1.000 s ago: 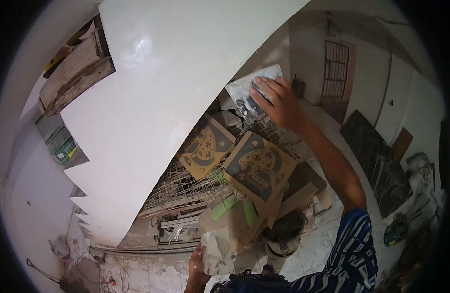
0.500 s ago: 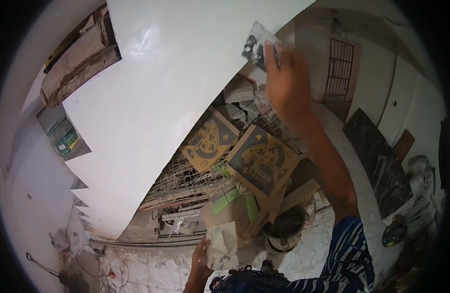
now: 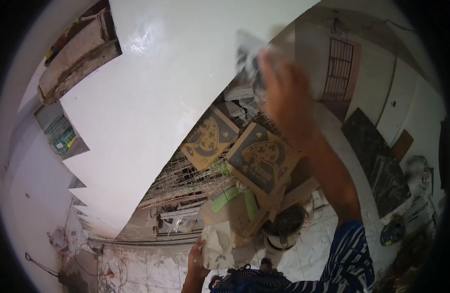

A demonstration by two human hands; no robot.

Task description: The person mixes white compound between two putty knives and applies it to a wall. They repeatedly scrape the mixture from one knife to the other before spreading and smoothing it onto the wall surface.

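A broad white surface (image 3: 151, 97) with a stepped left edge and a diagonal right edge fills the upper left. My right hand (image 3: 288, 93), raised by that diagonal edge, is wrapped round a flat scraper (image 3: 248, 53) smeared with white and dark material; both are blurred by motion. Low in the view, my left hand (image 3: 197, 259) holds a pale board (image 3: 218, 245) by its left side, with whitish paste on its face.
Two pizza boxes (image 3: 264, 158) lie over wire mesh (image 3: 181, 176) and boards below the white surface. A bucket (image 3: 279, 241) stands near my body. Dark panels (image 3: 373, 161) lie at the right, a barred window (image 3: 338, 71) behind. A long-handled tool (image 3: 42, 266) is at lower left.
My right hand and the scraper have moved slightly down and are now blurred. My left hand and the board have shifted slightly left.
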